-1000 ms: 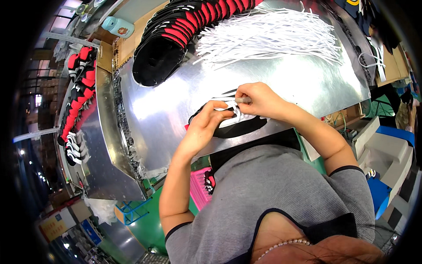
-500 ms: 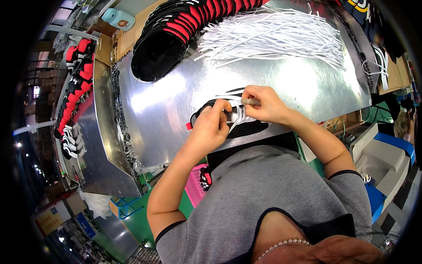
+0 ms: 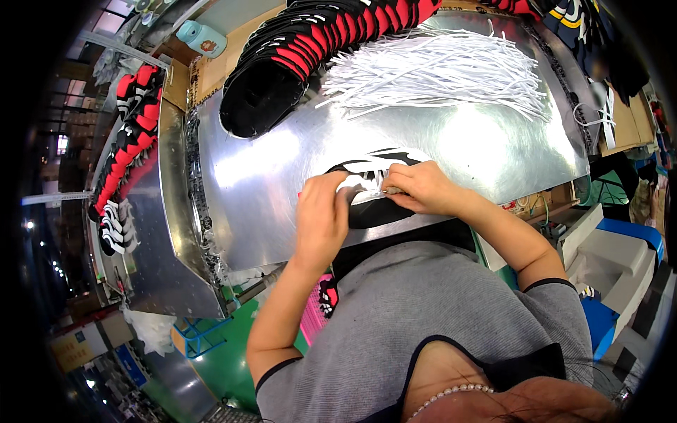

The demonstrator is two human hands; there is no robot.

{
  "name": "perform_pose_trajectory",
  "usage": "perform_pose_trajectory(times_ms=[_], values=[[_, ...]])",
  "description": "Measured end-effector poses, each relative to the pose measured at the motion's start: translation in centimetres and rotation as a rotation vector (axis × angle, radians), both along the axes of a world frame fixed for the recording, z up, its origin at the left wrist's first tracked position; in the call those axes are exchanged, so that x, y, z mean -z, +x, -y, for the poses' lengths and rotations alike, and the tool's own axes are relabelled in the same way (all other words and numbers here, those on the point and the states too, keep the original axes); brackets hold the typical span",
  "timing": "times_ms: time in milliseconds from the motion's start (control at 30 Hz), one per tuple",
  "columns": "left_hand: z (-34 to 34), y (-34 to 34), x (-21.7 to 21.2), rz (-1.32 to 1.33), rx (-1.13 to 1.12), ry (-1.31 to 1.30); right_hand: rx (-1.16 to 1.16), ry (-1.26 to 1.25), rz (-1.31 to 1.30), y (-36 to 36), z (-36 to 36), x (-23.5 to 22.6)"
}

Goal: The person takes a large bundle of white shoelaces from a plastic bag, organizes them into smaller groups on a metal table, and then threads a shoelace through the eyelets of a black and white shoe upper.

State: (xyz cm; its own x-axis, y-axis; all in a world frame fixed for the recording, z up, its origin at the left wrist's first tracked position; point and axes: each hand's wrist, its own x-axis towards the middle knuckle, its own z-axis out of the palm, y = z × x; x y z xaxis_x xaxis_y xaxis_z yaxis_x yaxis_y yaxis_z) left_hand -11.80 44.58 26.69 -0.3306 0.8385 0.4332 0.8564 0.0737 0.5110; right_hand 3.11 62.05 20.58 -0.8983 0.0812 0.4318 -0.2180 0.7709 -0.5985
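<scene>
A black and white shoe upper point(image 3: 384, 213) lies flat on the metal tabletop close in front of my body. White shoelace point(image 3: 369, 197) crosses its middle opening. Over the upper's left end, my left hand point(image 3: 324, 208) is closed, thumb and fingers gripping its edge; exactly what lies under the fingertips is partly hidden. From the right, my right hand point(image 3: 422, 187) pinches the lace at the opening's near side, its fingertips close to the left thumb. A greyish wrap covers one right finger.
Beyond the upper lies a pile of white shoelaces point(image 3: 437, 74). A long row of nested black and red shoe uppers point(image 3: 264, 99) curves behind it, near a light blue bottle point(image 3: 202, 39). More uppers point(image 3: 134, 141) line a left-hand rack. A grey and blue bin point(image 3: 606, 264) stands right.
My right hand has come down from above the upper to its near lace edge. The left hand has shifted slightly left and down. The raised lace loops now lie lower.
</scene>
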Motion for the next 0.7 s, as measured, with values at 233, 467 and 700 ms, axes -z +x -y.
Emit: perform_pose_trajectory(times_ms=[233, 467, 700], values=[[7.3, 6.2, 3.9, 1.389, -0.283, 0.187, 0.010, -0.358, -0.054, 0.0, 0.7, -0.7], [5.2, 1.8, -1.8, 1.253, -0.092, 0.365, -0.146, -0.825, 0.078, -5.6, 5.1, -1.8], [6.5, -10.3, -2.5, 0.287, -0.461, 0.300, 0.281, -0.139, 0.020, -8.7, 0.6, -1.3]])
